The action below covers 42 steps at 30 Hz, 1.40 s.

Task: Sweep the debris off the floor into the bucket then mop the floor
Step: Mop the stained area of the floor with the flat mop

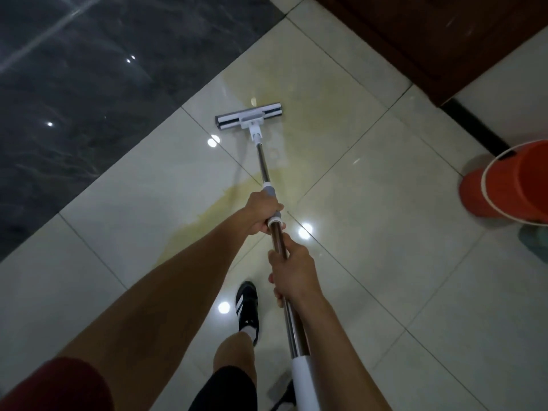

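At twelve o'clock the mop (249, 117) lies flat on the floor (370, 232); left hand (262, 213) and right hand (292, 269) wrap its pole; bucket (510, 185) at three. Pushing could smear the yellow stain (207, 215) wider

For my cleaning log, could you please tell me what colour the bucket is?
The bucket is orange, seen at the right edge of the head view.

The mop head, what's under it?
The mop head rests on pale floor tiles, in a yellowish wet smear. The tile directly beneath is covered.
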Tool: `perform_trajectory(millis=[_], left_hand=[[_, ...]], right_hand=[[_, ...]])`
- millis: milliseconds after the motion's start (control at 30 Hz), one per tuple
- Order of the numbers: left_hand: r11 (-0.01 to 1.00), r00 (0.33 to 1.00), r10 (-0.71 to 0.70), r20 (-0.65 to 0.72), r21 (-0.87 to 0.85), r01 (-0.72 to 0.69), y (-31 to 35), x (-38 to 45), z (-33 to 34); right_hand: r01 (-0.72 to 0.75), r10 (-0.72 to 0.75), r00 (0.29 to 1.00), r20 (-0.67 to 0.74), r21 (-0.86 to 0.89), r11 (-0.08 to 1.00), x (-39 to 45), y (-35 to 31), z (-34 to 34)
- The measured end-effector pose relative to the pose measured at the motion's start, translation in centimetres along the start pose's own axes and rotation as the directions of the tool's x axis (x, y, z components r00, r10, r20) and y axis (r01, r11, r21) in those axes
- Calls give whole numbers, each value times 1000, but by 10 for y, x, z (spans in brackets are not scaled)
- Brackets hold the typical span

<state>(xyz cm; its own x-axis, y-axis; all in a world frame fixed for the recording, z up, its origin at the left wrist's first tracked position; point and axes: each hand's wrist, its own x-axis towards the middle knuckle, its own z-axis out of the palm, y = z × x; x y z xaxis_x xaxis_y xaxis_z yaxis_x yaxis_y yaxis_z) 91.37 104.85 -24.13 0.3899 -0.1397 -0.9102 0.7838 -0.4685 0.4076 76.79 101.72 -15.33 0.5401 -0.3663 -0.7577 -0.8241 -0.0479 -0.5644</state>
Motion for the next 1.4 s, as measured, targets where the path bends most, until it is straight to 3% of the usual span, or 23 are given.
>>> perform_trajectory(millis=[333,567,767,1067,1400], left_hand=[[996,998,29,-49,-79,-32,159,87,14],[987,973,57,-226,-131,-88,303,171,61],[973,953,48,-298,-201,-112,372,193,107],[949,947,43,-317,-285,-139,349,182,136],[974,981,22,-191,-216,-64,248,127,172]], right_hand=[[29,-25,997,78,-46,999,144,-109,-72],[125,-105,979,172,-109,986,299,-195,-159],[196,-145,963,225,-225,954,358,-236,-230],[332,-280,942,185,-388,860,338,-218,-248],[268,-207,961,185,-425,865,248,-123,-259]])
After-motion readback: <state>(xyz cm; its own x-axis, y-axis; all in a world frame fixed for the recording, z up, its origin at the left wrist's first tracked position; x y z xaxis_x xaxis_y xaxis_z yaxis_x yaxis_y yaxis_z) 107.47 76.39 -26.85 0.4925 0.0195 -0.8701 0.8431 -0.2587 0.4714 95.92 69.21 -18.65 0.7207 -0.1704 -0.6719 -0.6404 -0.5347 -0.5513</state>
